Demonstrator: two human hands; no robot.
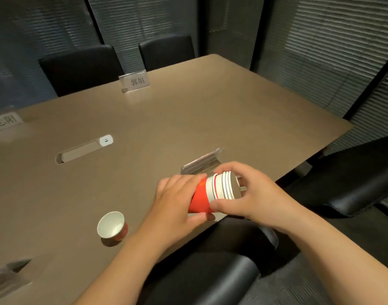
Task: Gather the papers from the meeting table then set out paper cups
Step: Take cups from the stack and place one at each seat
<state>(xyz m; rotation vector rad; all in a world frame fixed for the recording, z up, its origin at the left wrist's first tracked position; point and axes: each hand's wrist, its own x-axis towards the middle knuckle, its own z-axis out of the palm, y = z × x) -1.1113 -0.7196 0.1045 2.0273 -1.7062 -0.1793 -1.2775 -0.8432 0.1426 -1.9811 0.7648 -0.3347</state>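
A stack of red and white paper cups point(212, 192) lies on its side in the air over the near table edge. My left hand point(177, 201) wraps the red base of the stack. My right hand point(250, 192) pinches the white rims at the stack's open end. One single paper cup point(112, 226) stands upright on the brown meeting table point(188, 119), to the left of my left hand. No papers are in sight.
A clear name card holder point(204, 164) stands just behind the stack. Further name cards sit at the far side point(134, 82), at the left edge point(3, 123) and at the bottom left point(5, 278). A cable slot with socket point(85, 148) lies mid-table. Black chairs point(353, 177) surround the table.
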